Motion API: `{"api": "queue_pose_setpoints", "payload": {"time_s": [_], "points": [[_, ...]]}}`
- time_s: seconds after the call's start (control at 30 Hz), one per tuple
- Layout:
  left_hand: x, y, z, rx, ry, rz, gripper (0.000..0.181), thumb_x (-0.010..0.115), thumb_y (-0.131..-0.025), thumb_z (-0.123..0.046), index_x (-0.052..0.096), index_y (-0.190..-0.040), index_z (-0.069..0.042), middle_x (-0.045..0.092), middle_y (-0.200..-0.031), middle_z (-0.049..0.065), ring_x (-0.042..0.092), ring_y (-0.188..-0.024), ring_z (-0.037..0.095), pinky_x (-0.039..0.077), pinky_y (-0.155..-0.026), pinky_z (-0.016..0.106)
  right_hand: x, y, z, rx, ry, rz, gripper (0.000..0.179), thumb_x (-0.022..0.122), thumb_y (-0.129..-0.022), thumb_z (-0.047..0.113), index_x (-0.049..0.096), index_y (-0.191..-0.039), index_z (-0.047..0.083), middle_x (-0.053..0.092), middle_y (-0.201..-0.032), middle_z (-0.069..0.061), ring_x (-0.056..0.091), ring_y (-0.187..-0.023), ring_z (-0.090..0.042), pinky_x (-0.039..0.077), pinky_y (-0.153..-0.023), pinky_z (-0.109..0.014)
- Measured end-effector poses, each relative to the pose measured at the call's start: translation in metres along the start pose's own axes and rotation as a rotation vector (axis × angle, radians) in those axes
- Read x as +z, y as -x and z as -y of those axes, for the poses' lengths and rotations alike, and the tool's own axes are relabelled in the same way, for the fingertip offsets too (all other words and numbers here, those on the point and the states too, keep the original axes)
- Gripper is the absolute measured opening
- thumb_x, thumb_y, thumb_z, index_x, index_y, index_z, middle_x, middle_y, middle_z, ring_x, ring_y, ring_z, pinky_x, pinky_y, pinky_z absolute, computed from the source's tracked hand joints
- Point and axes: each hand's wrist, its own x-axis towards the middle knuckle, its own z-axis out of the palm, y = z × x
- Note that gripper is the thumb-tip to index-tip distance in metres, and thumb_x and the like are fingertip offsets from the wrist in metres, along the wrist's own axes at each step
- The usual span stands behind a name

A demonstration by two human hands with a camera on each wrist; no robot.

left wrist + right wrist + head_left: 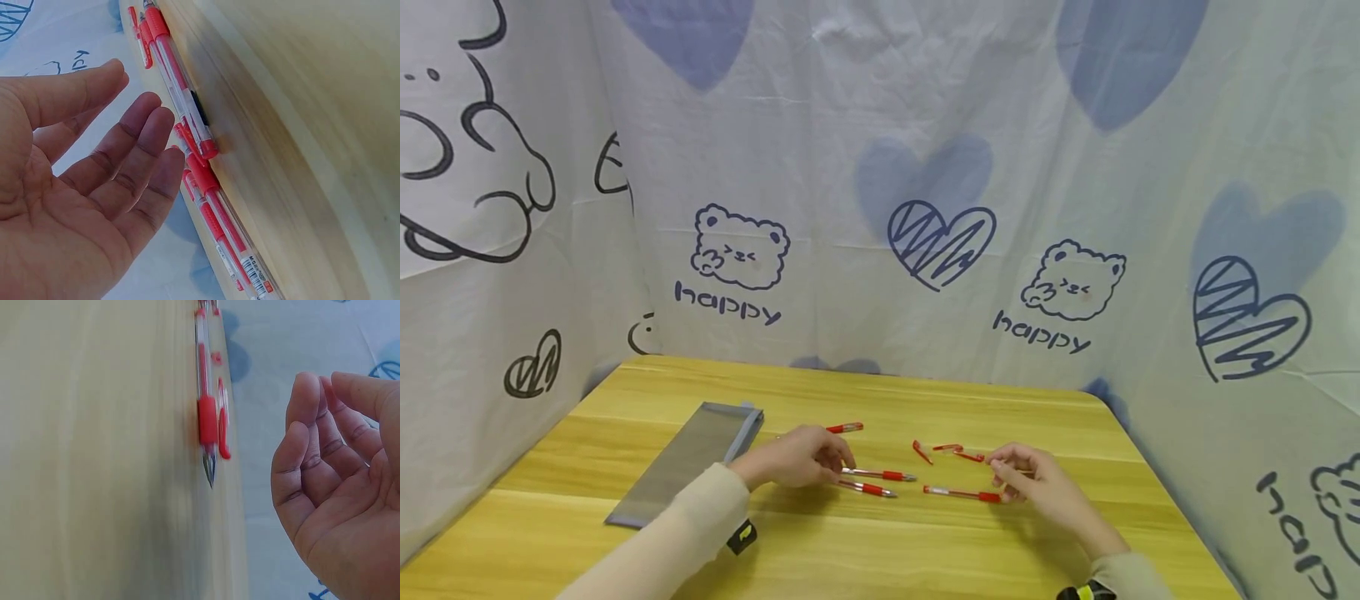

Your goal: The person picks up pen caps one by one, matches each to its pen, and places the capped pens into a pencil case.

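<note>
Two uncapped red gel pens (881,490) lie side by side, their rear ends close to my left hand (805,457). That hand hovers over the table with loosely bent fingers, and its palm holds nothing in the left wrist view. A third uncapped gel pen (962,494) points its tip toward my right hand (1033,479). The right wrist view shows that hand's fingers softly curved, thumb near the fingertips, nothing visible between them. Several red pen caps (922,452) lie behind these pens. Partly hidden behind the left hand is another red pen (846,427).
A grey zippered pouch (681,467) lies flat on the left of the wood-grain table (925,554). Printed white cloth (835,317) hangs behind the table and along both sides.
</note>
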Motion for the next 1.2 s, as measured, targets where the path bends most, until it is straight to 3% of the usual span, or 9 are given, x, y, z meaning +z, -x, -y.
{"api": "queue_pose_setpoints", "payload": {"time_s": [0.47,0.67,0.93,1.2], "points": [[0.005,-0.001,0.001,-0.004,-0.025,0.012,0.016,0.078,-0.097,-0.004,0.079,-0.11,-0.013,0.073,-0.095,-0.002,0.063,-0.088,0.008,0.054,-0.084,0.027,-0.016,-0.017,-0.01,0.021,0.024,-0.034,0.033,0.058,-0.112,0.017,0.062,-0.131,-0.01,0.071,-0.098,-0.013,0.065,-0.076,-0.015,0.054,-0.066,-0.029],[0.007,-0.004,0.005,-0.009,-0.016,0.019,0.017,0.08,-0.094,-0.004,0.079,-0.11,-0.011,0.074,-0.098,0.002,0.064,-0.089,0.008,0.055,-0.086,0.027,-0.017,-0.024,-0.014,0.032,0.052,-0.072,0.031,0.06,-0.111,0.015,0.064,-0.128,-0.01,0.072,-0.097,-0.017,0.066,-0.073,-0.013,0.056,-0.066,-0.028],[0.009,-0.005,0.006,0.022,-0.022,0.044,0.027,0.08,-0.09,0.006,0.079,-0.112,-0.01,0.076,-0.102,0.007,0.07,-0.094,0.019,0.056,-0.085,0.025,-0.019,-0.028,-0.02,0.046,0.07,-0.088,0.031,0.06,-0.111,0.015,0.064,-0.129,-0.009,0.073,-0.097,-0.016,0.066,-0.074,-0.014,0.055,-0.066,-0.027],[0.015,-0.004,0.008,0.025,0.037,0.082,0.041,0.071,-0.084,0.021,0.079,-0.114,-0.007,0.074,-0.099,0.012,0.068,-0.084,0.015,0.055,-0.075,0.022,-0.019,-0.034,-0.026,0.094,0.085,-0.107,0.027,0.058,-0.111,0.012,0.065,-0.127,-0.008,0.073,-0.097,-0.016,0.065,-0.077,-0.017,0.055,-0.066,-0.027]]}}
